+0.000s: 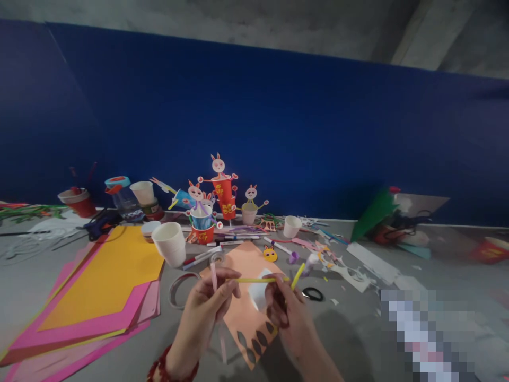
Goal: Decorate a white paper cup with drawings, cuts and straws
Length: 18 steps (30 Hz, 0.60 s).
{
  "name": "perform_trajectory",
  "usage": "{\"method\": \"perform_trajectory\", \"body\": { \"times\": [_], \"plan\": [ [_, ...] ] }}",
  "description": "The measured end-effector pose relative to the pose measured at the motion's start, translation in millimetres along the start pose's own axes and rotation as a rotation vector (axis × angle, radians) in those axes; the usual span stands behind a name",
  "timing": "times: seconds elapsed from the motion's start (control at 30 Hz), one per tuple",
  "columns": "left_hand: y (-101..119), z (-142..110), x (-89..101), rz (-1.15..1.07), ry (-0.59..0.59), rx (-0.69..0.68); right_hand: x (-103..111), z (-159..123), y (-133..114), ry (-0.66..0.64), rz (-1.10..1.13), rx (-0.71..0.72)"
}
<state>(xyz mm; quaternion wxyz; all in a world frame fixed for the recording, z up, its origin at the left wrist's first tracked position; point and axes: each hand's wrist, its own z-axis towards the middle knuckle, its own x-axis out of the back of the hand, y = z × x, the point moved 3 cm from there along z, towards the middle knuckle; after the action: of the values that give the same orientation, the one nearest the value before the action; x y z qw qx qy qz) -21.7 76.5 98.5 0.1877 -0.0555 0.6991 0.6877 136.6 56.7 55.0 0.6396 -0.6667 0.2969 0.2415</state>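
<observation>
A yellow straw (256,280) stretches level between my two hands, and its short end stands up at an angle beyond my right fingers. My left hand (212,297) is closed, pinching the straw's left end between thumb and fingertips. A pale pink straw (214,276) runs upright through that same hand, its lower part showing below the palm. My right hand (287,305) is closed on the yellow straw near its bend. Beneath both hands lies an orange paper sheet (238,260) with leaf-shaped holes cut along its near edge. On its far part rests a yellow rabbit-face cutout (270,254).
Left are stacked coloured sheets (107,276), a white cup (170,244) and a tape roll (178,292). Cup figures with rabbit heads (218,165) stand at the back. Markers (202,257) and paper scraps (350,273) lie around. Black-handled scissors (313,294) sit right of my hands.
</observation>
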Motion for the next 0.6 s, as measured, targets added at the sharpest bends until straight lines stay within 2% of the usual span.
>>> {"method": "perform_trajectory", "body": {
  "times": [0.1,0.2,0.3,0.4,0.47,0.53,0.6],
  "plan": [
    [-8.8,2.4,-6.1,-0.055,-0.009,0.033,-1.6,0.3,6.7,-0.021,0.017,-0.074],
    [-8.7,6.9,-7.3,-0.100,0.043,-0.024,2.6,4.2,4.7,-0.023,-0.043,-0.069],
    [-0.3,8.2,-4.1,-0.140,0.120,-0.077,11.2,10.0,-7.9,0.010,-0.092,-0.025],
    [4.8,4.8,-4.6,-0.120,0.080,-0.027,20.0,10.9,-32.6,0.017,-0.172,0.031],
    [4.3,1.5,-5.6,-0.095,0.033,0.025,30.7,6.8,-58.0,0.080,-0.356,0.173],
    [2.9,-0.4,-5.3,-0.087,0.006,0.041,46.1,0.1,-81.5,0.171,-0.738,0.283],
    [2.0,-0.2,-3.0,-0.097,0.008,0.020,64.9,-6.5,-94.2,0.253,-1.166,0.302]
  ]
}}
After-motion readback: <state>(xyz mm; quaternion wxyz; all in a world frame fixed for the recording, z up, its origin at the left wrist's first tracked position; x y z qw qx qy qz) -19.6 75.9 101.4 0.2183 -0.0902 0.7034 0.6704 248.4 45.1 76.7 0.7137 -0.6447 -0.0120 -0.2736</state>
